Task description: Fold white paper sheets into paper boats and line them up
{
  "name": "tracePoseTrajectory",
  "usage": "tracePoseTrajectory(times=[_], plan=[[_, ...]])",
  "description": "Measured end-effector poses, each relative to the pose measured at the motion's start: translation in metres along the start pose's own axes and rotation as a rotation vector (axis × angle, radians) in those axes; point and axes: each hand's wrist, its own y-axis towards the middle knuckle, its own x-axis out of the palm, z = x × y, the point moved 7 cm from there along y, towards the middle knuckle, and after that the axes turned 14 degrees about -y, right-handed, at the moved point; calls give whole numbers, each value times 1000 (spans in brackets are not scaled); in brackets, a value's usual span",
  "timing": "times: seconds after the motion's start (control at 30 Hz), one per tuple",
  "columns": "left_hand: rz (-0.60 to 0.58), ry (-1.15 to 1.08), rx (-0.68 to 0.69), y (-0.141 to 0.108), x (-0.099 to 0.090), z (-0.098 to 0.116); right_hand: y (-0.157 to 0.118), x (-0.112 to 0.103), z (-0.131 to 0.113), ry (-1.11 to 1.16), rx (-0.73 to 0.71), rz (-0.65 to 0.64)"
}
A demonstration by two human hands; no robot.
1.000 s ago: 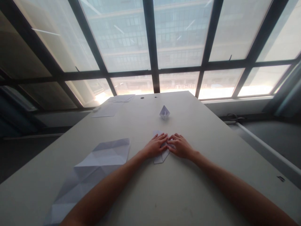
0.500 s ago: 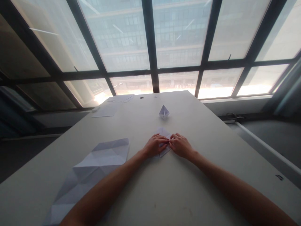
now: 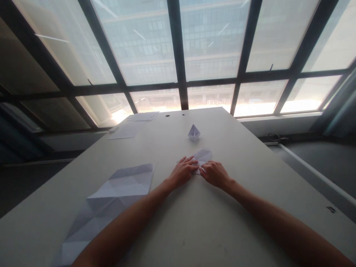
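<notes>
A small folded sheet of white paper [image 3: 204, 154] lies on the table between my two hands, partly covered by them. My left hand [image 3: 183, 171] rests on its left side, fingers spread and pressed down on it. My right hand [image 3: 214, 173] is closed at the lower right edge, thumb and fingers pinching the paper. The fingertips of both hands nearly meet over the fold. Just beyond stands a finished-looking white folded paper shape [image 3: 194, 132] with a pointed top.
A large creased sheet [image 3: 119, 185] lies at the left, partly under my left forearm. Flat white sheets [image 3: 125, 130] lie at the table's far left. The white table [image 3: 236, 230] reaches toward tall dark-framed windows [image 3: 180, 55].
The folded paper has turned, its far part now pointing up and to the right. My left fingers have spread flatter on it; my right hand has shifted slightly down and curled more.
</notes>
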Motion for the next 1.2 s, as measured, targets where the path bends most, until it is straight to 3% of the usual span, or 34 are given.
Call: tracePoseTrajectory(times=[0.13, 0.27, 0.47, 0.6, 0.7, 0.93, 1.2], plan=[[54, -22, -24, 1, 4, -1, -2, -3, -8, 103, -97, 76], [32, -95, -42, 3, 12, -8, -4, -2, -13, 251, -169, 139], [24, -116, -42, 3, 16, -15, 3, 20, 10, 531, -35, 147], [51, -87, -12, 2, 13, -11, 12, 36, 24, 838, 32, 146], [22, -50, -3, 1, 14, -8, 17, 45, 34, 940, 115, 149], [-87, -75, 2, 1, 22, -10, 13, 50, 48, 822, 274, 272], [-148, -175, 127, -1, 17, 8, 10, 36, 39, 613, 86, 298]])
